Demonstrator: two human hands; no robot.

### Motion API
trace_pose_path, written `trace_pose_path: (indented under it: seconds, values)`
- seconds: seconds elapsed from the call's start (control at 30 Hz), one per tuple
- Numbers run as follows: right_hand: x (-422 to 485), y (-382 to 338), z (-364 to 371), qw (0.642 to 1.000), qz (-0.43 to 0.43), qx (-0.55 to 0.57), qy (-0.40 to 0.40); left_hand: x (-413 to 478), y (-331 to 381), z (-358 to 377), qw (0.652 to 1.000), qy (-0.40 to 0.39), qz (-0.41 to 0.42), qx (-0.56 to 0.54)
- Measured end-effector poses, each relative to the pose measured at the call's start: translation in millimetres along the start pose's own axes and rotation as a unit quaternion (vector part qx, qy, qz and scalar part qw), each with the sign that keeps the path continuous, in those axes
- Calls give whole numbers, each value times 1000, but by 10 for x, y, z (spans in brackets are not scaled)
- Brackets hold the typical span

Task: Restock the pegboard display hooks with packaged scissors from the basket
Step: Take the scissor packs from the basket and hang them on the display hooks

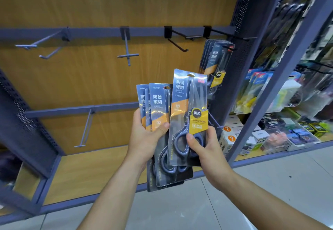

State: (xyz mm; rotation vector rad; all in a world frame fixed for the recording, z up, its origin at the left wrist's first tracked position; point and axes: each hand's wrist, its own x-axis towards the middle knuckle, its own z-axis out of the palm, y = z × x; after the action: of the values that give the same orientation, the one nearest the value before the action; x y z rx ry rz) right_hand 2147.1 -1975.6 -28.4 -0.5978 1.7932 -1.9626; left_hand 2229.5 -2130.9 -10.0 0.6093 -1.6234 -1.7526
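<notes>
My left hand grips a fanned stack of packaged scissors, blue and orange cards with dark-handled scissors. My right hand holds a single scissors pack upright by its lower end, just right of the stack and slightly higher. Several packs hang on the far-right upper hook. The neighbouring black hook and the grey hooks on the top rail are bare. No basket is in view.
A wood-look back panel carries two grey rails; the lower rail has one bare hook. A grey upright post divides this bay from shelves of stationery on the right. Below lies a wooden base shelf, then tiled floor.
</notes>
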Motion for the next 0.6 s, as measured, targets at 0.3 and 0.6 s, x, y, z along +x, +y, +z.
trace_pose_path:
  seconds: [0.3, 0.6]
  values:
    - [148, -244, -290, 996, -64, 12, 58, 50, -34, 162, 999, 26, -19, -3]
    - [620, -393, -883, 975, -146, -52, 159, 114, 30, 235, 1000, 3, -8, 5]
